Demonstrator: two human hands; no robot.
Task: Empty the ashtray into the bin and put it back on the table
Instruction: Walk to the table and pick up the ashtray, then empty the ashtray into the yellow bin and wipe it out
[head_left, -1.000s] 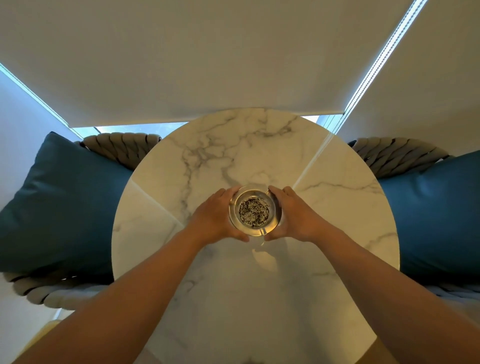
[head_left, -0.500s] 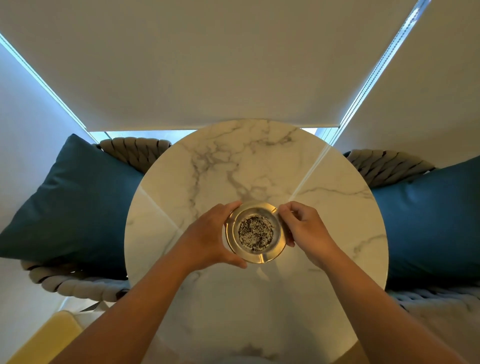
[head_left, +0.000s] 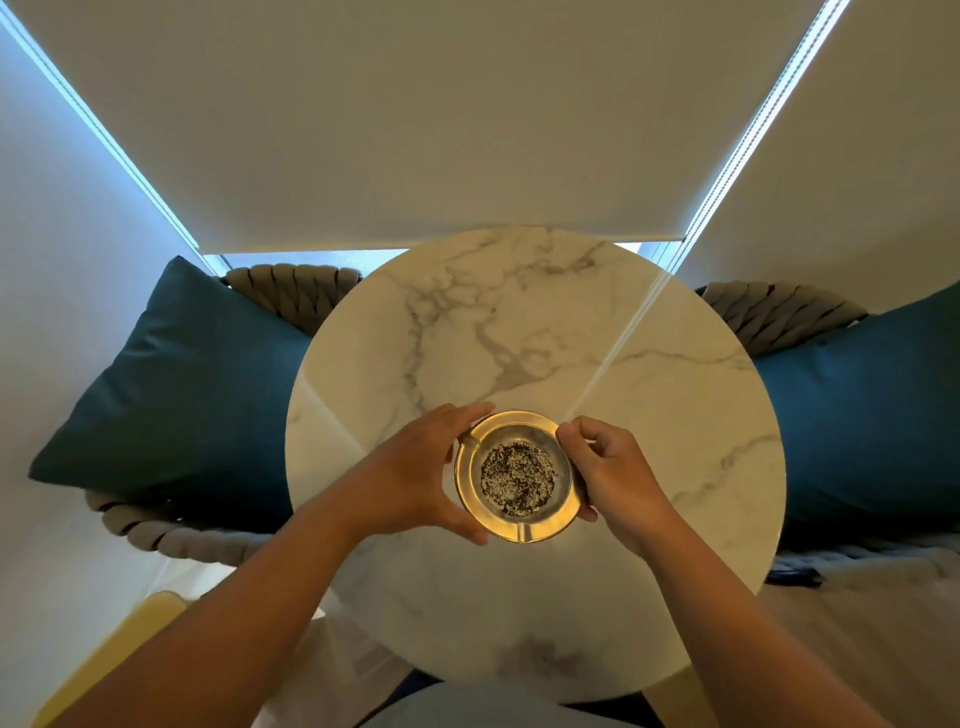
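A round golden ashtray (head_left: 540, 527) with a heap of dark and pale ash in its bowl is held level above the round white marble table (head_left: 519, 322). My left hand (head_left: 415, 473) grips its left rim, thumb at the near side and fingers at the far side. My right hand (head_left: 615, 478) holds the right rim with thumb and fingertips. No bin is in view.
A woven chair with a teal cushion (head_left: 192, 395) stands left of the table, and another with a teal cushion (head_left: 857, 415) stands right. Roller blinds (head_left: 415, 130) hang behind the table. A yellow object (head_left: 119, 649) shows at the bottom left.
The ashtray has come up off the table and toward me in both hands. My right hand has shifted from cupping the rim to holding it with fingertips.
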